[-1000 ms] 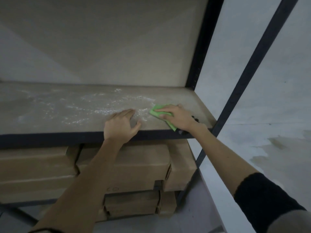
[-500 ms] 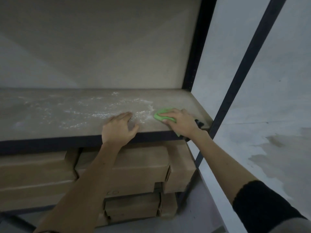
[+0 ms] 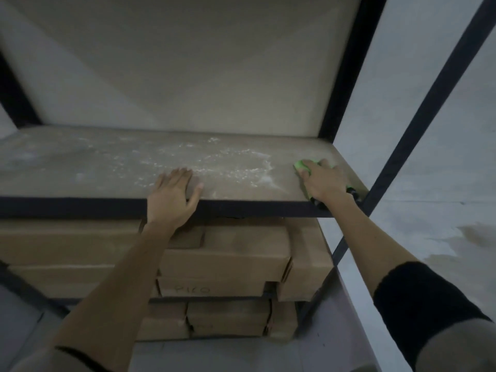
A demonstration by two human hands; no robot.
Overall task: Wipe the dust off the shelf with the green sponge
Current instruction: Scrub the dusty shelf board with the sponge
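Stacked cardboard boxes [image 3: 222,261] sit under the shelf [image 3: 80,167]. At its front edge the left hand [image 3: 173,200] lies flat, fingers spread. Farther right, the right hand [image 3: 323,181] presses down on the green sponge [image 3: 300,165] near the corner post [image 3: 346,76]. White dust [image 3: 214,162] lies between the hands and beyond.

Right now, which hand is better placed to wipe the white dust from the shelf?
The right hand: it presses the green sponge beside the dust. The left hand lies flat, empty.
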